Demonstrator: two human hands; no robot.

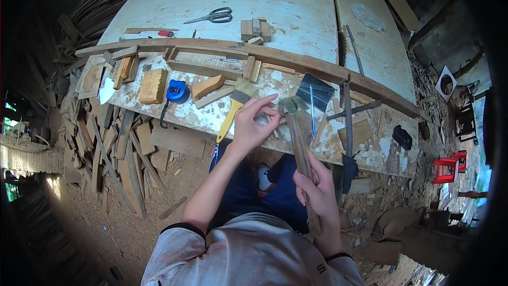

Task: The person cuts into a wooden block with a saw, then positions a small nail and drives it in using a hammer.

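My right hand (316,182) is wrapped round the wooden handle of a hammer (299,145), whose head points away from me over the bench edge. Beside the hammer head, my left hand (257,119) has thumb and forefinger pinched together; whatever lies between them is too small to name. A brush with a yellow handle (228,120) lies just left of my left hand. Beyond the hammer head, a dark flat plate (315,91) rests on the bench with a blue pen (313,110) across it.
On the worn workbench (201,112) are a blue tape measure (177,91), wood blocks (152,86) and a long wooden bar (296,62). Black scissors (214,16) lie farther back. Scrap wood (128,167) is heaped at left, and a red stool (444,170) stands at right.
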